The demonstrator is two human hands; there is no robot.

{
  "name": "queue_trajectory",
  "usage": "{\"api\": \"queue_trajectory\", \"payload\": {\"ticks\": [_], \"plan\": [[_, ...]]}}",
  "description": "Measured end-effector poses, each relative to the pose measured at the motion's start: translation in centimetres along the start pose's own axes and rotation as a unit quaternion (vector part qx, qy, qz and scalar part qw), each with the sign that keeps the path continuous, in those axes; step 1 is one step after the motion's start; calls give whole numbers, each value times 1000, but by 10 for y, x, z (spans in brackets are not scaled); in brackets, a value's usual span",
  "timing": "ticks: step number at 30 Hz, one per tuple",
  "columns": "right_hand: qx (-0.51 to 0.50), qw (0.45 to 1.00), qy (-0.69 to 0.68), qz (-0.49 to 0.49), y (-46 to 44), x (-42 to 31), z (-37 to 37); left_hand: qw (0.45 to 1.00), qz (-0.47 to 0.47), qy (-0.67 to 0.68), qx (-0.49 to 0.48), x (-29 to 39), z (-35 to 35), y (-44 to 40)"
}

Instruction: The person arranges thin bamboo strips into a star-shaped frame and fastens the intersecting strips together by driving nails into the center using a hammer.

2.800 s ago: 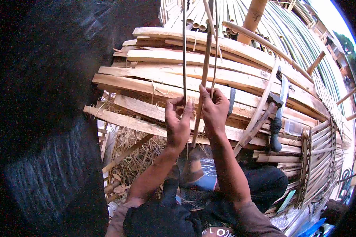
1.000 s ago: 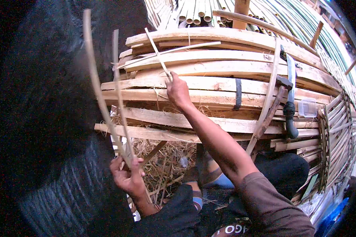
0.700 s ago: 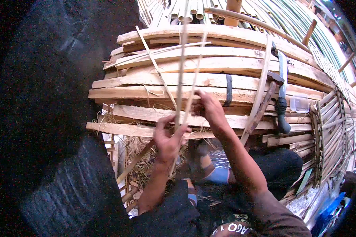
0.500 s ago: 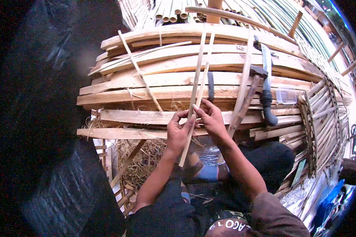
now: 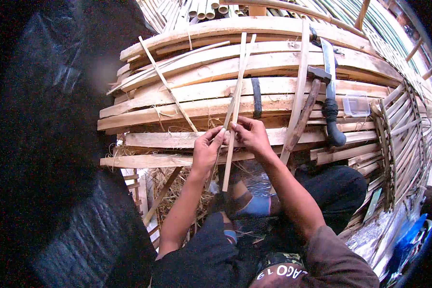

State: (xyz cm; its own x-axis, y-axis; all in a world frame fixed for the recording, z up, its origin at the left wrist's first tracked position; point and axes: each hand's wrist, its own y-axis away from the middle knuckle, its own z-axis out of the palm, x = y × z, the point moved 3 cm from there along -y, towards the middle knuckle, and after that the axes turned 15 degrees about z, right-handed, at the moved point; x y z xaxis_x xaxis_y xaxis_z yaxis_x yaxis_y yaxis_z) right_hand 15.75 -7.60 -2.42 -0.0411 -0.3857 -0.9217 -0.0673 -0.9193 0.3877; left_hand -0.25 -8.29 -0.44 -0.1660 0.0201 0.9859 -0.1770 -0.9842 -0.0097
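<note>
Two thin bamboo strips cross at a narrow angle in front of me. My left hand [image 5: 208, 148] pinches the darker-edged bamboo strip [image 5: 228, 116] between thumb and fingers. My right hand [image 5: 252, 138] is closed on the paler bamboo strip [image 5: 229, 165], its thumb on the face of the strip. Both strips point away from me over the wooden beams [image 5: 175, 139], and the pale one's near end hangs above my legs. Fingertips of the two hands are close together, and the curled fingers partly hide the strips.
On the beams lie a hammer [image 5: 304, 108], a machete [image 5: 329, 91] with a dark handle, a clear plastic box [image 5: 356, 104] and a loose thin stick [image 5: 168, 86]. Shavings [image 5: 180, 192] are heaped below. Black sheeting [image 5: 77, 144] hangs at left; bamboo poles [image 5: 206, 10] lie behind.
Both hands have shifted slightly left in view. The strips have been drawn apart at their near ends, with one now in each hand, and the pale strip has turned more upright.
</note>
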Motion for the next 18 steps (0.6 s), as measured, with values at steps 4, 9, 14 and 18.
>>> {"api": "queue_trajectory", "payload": {"ticks": [4, 9, 14, 18], "plan": [[46, 993, 100, -30, -18, 5, -3, 1000, 6, -25, -7, 1, 0, -8], [36, 996, 79, -35, -19, 9, -2, 997, -10, -69, -46, 7, 0, -13], [66, 992, 87, -61, -24, 15, -2, 994, 11, -96, -58, 6, -2, -17], [84, 991, 89, -48, -19, 12, -3, 992, 22, -112, -59, 7, -5, -16]]}}
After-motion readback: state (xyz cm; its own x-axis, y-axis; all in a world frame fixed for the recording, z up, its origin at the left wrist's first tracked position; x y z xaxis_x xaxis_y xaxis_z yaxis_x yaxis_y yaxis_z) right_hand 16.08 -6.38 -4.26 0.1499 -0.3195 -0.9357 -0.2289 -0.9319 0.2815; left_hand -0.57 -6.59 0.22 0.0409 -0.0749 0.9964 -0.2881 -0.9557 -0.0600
